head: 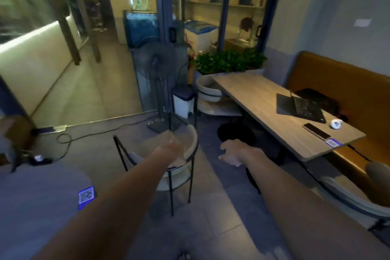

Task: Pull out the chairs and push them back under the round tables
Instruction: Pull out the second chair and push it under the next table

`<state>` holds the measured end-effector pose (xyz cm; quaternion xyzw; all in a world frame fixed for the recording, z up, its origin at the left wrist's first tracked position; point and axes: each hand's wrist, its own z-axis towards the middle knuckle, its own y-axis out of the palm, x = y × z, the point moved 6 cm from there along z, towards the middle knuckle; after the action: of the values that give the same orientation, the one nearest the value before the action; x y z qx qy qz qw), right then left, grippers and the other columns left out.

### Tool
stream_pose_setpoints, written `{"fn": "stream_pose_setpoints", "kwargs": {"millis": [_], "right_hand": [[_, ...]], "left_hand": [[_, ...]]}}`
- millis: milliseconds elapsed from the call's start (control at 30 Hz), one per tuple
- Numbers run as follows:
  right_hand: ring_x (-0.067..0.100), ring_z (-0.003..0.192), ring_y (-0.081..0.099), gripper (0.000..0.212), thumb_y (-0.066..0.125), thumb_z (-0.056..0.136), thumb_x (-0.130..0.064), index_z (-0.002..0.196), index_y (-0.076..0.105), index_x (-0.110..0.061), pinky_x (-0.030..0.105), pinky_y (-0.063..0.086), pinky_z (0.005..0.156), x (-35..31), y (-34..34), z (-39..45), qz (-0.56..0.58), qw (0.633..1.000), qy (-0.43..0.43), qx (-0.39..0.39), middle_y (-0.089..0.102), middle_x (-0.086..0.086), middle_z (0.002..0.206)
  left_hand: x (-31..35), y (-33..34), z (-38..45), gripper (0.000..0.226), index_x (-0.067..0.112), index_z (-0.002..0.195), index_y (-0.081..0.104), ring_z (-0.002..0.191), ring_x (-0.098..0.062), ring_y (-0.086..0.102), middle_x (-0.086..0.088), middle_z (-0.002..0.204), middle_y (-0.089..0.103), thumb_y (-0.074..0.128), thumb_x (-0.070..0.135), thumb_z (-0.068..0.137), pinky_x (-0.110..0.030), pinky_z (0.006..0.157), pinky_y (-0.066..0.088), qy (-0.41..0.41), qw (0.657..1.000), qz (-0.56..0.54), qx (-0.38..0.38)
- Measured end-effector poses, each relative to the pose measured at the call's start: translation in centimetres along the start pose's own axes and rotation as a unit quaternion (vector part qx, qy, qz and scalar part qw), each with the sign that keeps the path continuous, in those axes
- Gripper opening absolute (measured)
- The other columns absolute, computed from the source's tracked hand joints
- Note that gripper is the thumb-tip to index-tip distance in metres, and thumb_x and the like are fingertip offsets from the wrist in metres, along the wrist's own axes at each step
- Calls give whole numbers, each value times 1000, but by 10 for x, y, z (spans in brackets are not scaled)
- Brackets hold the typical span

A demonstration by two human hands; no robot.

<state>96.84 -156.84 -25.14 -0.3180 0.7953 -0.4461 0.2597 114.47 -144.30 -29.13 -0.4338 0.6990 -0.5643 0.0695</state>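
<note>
The chair [168, 160] stands just beside the round counter [42, 207], at its right edge, turned with its curved back away from it, so it looks pulled out and due to go back under. The left hand [172, 148] reaches straight out to the chair's back, arm extended; blur hides whether its fingers grip the rim, so I cannot tell. The right hand [231, 154] hangs clear of the chair, palm down, fingers loosely spread and empty.
</note>
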Motion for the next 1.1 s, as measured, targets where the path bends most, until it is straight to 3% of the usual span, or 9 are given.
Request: {"fn": "stream_pose_setpoints", "kwargs": {"millis": [133,267,367,500,567,633,800,967,1100], "right_hand": [[34,118,59,36,45,104,-14,140,50,-8,40,52,85,-5,15,115,-42,997,11,-56,52,14,141],[41,131,49,42,50,104,-12,143,46,3,39,45,87,-17,17,211,-32,987,-8,-160,47,24,147],[35,111,59,51,48,101,-11,151,36,-6,40,52,88,-32,10,268,-61,989,-38,-127,51,20,143],[33,124,55,40,45,103,-21,141,51,-11,40,45,92,-40,8,331,-36,993,-50,-102,54,14,142],[32,129,52,40,49,102,-21,140,52,-8,31,45,96,-40,9,364,-40,992,-57,-105,52,14,143],[31,120,56,44,51,101,-19,142,47,-3,20,49,80,-44,16,393,-62,983,-86,-150,54,17,139],[35,114,57,33,51,101,-15,132,51,-4,37,48,86,-82,24,466,-215,916,-221,-256,56,16,124],[31,129,51,62,68,92,-31,146,43,-11,42,46,106,-118,39,505,-341,819,-366,-282,49,12,146],[30,139,42,79,69,87,-44,152,33,-17,46,39,112,-106,71,517,-391,768,-391,-323,39,7,155]], "left_hand": [[-29,27,75,69,9,147,28,122,-35,48,-13,148,38,57,40,93,-42,95,43,-19,991,88,-97],[-48,50,138,84,9,149,26,128,-37,43,-14,148,38,59,56,87,-40,92,39,-38,983,86,-160],[-53,49,186,90,12,151,22,133,-36,38,-13,153,32,57,62,85,-44,102,37,-51,982,73,-166],[-53,50,240,90,13,151,22,136,-36,33,-13,155,29,55,65,85,-50,109,34,-50,983,57,-168],[-58,55,265,88,11,150,25,134,-37,35,-15,153,32,54,63,87,-50,108,36,-66,982,43,-174],[-70,64,287,84,10,149,27,133,-38,37,-17,152,33,54,61,88,-51,107,37,-98,978,24,-182],[-108,85,316,87,15,150,26,134,-40,35,-16,151,31,56,65,84,-55,108,34,-237,954,-51,-178],[-114,94,322,81,13,142,39,126,-36,45,-14,143,43,63,61,82,-50,105,38,-361,911,-143,-136],[-105,111,317,88,15,144,39,127,-34,46,-13,145,43,68,64,77,-47,104,40,-442,871,-183,-108]]}}
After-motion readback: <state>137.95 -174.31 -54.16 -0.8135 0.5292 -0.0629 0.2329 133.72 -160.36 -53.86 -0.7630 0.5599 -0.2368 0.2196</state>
